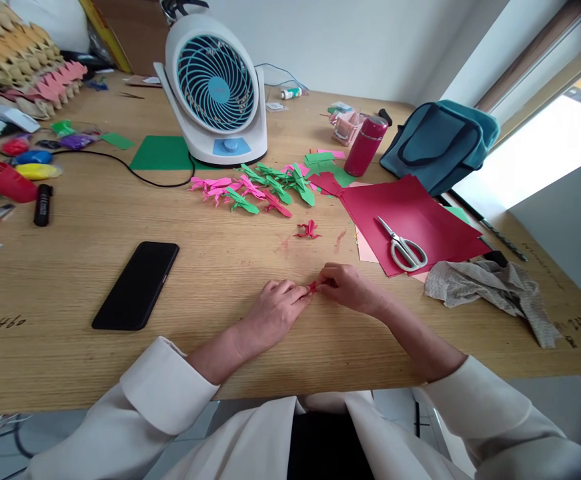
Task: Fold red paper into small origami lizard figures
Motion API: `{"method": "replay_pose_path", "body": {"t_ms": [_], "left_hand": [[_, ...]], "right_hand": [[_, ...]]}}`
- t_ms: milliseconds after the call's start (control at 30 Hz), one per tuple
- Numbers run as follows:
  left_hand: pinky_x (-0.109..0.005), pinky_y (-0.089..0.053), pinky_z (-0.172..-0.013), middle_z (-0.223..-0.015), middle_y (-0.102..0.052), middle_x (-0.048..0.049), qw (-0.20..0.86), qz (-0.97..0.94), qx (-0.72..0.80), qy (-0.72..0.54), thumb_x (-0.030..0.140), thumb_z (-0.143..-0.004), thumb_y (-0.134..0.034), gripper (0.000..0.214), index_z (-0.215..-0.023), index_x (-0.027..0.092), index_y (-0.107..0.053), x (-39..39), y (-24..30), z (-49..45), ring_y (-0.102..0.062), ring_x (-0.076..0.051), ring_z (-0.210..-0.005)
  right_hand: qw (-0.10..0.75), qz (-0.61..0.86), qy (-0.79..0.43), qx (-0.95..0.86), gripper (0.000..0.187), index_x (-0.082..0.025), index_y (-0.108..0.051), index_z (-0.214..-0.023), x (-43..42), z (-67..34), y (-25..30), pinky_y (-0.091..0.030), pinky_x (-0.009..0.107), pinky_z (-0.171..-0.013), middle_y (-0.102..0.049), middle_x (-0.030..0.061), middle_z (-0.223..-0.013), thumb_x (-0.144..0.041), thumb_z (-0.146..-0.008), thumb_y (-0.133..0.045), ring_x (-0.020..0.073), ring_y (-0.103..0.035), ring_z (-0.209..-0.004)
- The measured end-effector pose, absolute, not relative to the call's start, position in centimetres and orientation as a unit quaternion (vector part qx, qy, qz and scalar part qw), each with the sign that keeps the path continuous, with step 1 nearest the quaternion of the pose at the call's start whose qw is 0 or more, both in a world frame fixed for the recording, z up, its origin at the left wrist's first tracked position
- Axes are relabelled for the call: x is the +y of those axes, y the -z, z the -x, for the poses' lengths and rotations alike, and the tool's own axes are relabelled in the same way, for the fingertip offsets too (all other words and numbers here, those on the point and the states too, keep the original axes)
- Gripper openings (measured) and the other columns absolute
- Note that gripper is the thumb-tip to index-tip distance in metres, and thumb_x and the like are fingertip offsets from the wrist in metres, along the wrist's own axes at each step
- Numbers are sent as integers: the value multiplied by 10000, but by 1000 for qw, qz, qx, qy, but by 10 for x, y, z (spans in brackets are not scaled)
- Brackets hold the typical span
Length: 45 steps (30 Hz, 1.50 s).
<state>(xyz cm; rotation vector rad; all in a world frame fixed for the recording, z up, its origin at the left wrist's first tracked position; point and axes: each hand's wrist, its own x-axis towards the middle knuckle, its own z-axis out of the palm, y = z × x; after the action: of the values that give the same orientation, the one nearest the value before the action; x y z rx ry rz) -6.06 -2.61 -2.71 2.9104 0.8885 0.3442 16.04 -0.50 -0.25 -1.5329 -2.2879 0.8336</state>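
Observation:
Between my two hands, low over the wooden table, is a small piece of folded red paper [313, 287], mostly covered by fingers. My left hand [281, 305] is closed on its left end, the fingertips close to the tabletop. From the other side, my right hand [343, 285] pinches its right end. A small red folded paper figure [309, 229] lies just beyond my hands. Further back is a pile of pink and green folded paper figures [265, 184], with a few red ones among them.
A black phone [137, 285] lies to the left. White-handled scissors [404, 247] rest on red paper sheets [435, 220] at right, near a crumpled cloth [485, 287]. Behind stand a fan [219, 87], a red flask [366, 145] and a teal bag [437, 147].

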Motion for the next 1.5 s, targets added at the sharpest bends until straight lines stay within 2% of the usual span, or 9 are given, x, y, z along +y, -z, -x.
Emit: {"method": "replay_pose_path", "body": {"t_ms": [267, 433, 600, 733, 933, 1067, 1267, 1367, 1500], "left_hand": [[-352, -402, -881, -1239, -617, -84, 30, -951, 285, -116, 137, -947, -484, 334, -1263, 186, -582, -26, 26, 61, -517, -195, -1064], [-358, -407, -866, -1235, -621, -90, 35, -951, 285, -118, 142, -959, -460, 313, -1243, 179, -588, -26, 26, 60, -522, -205, -1058], [-357, -404, -856, -1247, -617, -88, 35, -950, 291, -110, 155, -972, -446, 316, -1260, 178, -574, -26, 25, 60, -523, -203, -1076], [-354, -401, -850, -1245, -619, -78, 35, -949, 294, -107, 168, -981, -434, 329, -1287, 175, -555, -27, 26, 60, -523, -196, -1076], [-350, -401, -840, -1266, -616, -77, 27, -950, 292, -111, 167, -988, -423, 331, -1294, 168, -551, -27, 28, 59, -532, -194, -1064], [-354, -403, -837, -1221, -644, -71, 7, -950, 285, -126, 157, -980, -439, 331, -1290, 157, -556, -27, 28, 60, -538, -198, -1033], [-363, -412, -857, -1226, -641, -97, -39, -955, 270, -117, 144, -971, -430, 381, -1344, 136, -507, -30, 24, 60, -547, -208, -1020], [-370, -413, -891, -1246, -624, -109, -34, -954, 283, -92, 142, -963, -435, 433, -1395, 132, -453, -31, 23, 58, -543, -210, -1037], [-376, -413, -919, -1276, -602, -97, -6, -953, 297, -62, 145, -953, -453, 428, -1381, 137, -472, -32, 24, 56, -521, -218, -1070]], "right_hand": [[190, 528, -311, -767, 94, -139, -643, -738, -10, -164, 6, -352, 212, -592, -569, -7, -727, -116, -803, -579, 93, -475, -609], [180, 533, -305, -769, 99, -147, -676, -796, -12, -160, 8, -372, 214, -613, -602, 10, -785, -117, -799, -581, 100, -519, -646], [188, 542, -255, -778, 93, -156, -645, -802, -21, -153, 10, -379, 210, -628, -595, 19, -827, -117, -832, -566, 102, -532, -672], [195, 522, -195, -807, 137, -165, -627, -854, -32, -152, 12, -389, 223, -659, -578, 34, -873, -172, -923, -510, 116, -544, -716], [142, 462, -62, -873, 287, -163, -630, -825, -43, -157, 18, -380, 276, -696, -571, 60, -824, -191, -997, -402, 159, -522, -736], [120, 431, 4, -894, 284, -159, -623, -806, -49, -159, 22, -362, 305, -681, -577, 60, -815, -134, -986, -404, 169, -487, -719], [134, 418, 28, -898, 198, -149, -633, -907, -56, -161, 25, -373, 308, -676, -564, 62, -848, -152, -977, -447, 178, -453, -735], [136, 425, 19, -895, 184, -149, -634, -914, -57, -162, 26, -385, 306, -693, -559, 60, -854, -152, -974, -460, 177, -450, -744], [144, 430, 14, -891, 160, -150, -639, -938, -59, -163, 26, -390, 310, -702, -560, 56, -844, -153, -967, -481, 180, -453, -752]]}}
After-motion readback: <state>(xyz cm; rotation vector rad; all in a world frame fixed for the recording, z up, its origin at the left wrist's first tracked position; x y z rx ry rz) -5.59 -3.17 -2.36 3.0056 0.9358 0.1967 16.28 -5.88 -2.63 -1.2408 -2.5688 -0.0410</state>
